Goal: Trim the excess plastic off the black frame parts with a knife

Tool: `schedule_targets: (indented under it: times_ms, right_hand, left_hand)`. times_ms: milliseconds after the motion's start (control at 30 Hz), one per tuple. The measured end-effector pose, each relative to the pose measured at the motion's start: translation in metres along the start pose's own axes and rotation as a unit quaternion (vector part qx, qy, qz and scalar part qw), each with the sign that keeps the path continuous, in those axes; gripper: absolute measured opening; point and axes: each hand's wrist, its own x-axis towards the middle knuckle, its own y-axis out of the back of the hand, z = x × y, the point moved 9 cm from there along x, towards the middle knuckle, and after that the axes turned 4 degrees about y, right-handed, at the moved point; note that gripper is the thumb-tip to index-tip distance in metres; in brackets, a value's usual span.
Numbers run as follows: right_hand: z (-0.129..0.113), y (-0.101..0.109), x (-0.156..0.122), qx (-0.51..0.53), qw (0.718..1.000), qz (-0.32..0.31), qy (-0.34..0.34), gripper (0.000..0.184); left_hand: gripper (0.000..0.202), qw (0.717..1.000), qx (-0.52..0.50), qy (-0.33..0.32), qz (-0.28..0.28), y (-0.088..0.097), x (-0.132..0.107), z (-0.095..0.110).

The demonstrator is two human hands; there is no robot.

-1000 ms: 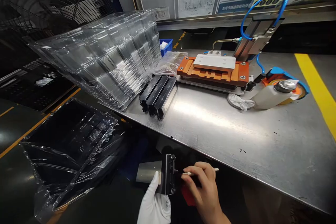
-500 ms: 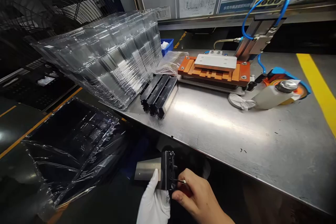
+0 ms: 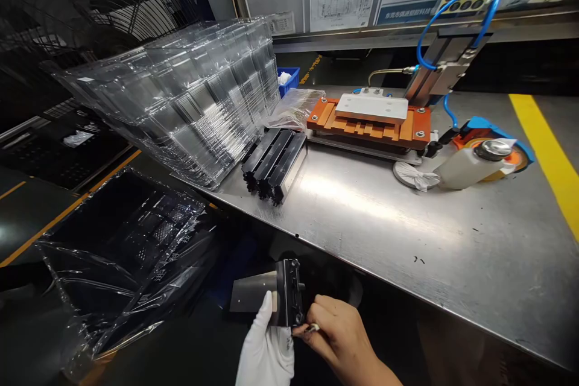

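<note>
In the head view, my white-gloved left hand (image 3: 266, 344) is closed around a black plastic housing (image 3: 289, 292) below the bench's front edge. The thumb presses on its flat grey face, and the ribbed end faces right. At the housing's lower right corner is my bare right hand (image 3: 341, 335), fingers closed round a slim hand tool (image 3: 313, 327). Only a pale bit of that tool shows; the fingers hide most of it, and contact with the housing cannot be made out. Several similar black housings (image 3: 274, 163) lie side by side on the metal bench (image 3: 362, 235).
A tall stack of clear plastic trays (image 3: 194, 96) occupies the bench's left end. Behind the housings stands an orange press fixture (image 3: 368, 120) with blue air hose. Right of it are a white bottle (image 3: 473, 166) and tape dispenser (image 3: 515, 157). A plastic-wrapped black bin (image 3: 122, 253) sits lower left.
My right hand and its tool have moved down slightly along the housing's right end, and the tool's thin tip no longer shows. The housing has tilted a little in my left hand.
</note>
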Motion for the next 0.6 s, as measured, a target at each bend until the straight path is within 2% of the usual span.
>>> schedule_targets:
  times_ms: [133,233,300,367,467,533,600]
  right_hand:
    - [0.005,0.005,0.0,-0.022,0.998,0.047,-0.021,0.045]
    - [0.01,0.004,0.001,-0.037,0.997,0.059,-0.038,0.047]
    - [0.014,0.0,0.001,-0.048,0.996,0.057,-0.039,0.048]
    - [0.016,-0.007,-0.001,-0.051,0.997,0.05,-0.03,0.047]
    - [0.016,-0.012,-0.008,-0.035,0.999,0.033,-0.018,0.045]
    - [0.023,-0.014,-0.015,0.032,0.997,0.01,-0.068,0.041]
    - [0.032,-0.021,-0.026,0.135,0.977,-0.035,-0.162,0.037]
  left_hand:
    - [0.027,0.999,-0.008,-0.007,0.052,0.002,0.001,0.0]
    - [0.029,0.99,0.048,-0.071,0.109,0.004,-0.004,0.012]
    - [0.04,0.98,0.091,-0.12,0.129,0.002,-0.009,0.02]
    - [0.046,0.977,0.102,-0.133,0.129,-0.001,-0.012,0.021]
    - [0.036,0.984,0.08,-0.114,0.108,-0.002,-0.011,0.016]
    - [0.035,0.986,0.08,-0.113,0.093,0.002,-0.009,0.017]
    - [0.036,0.985,0.1,-0.113,0.085,0.009,-0.006,0.018]
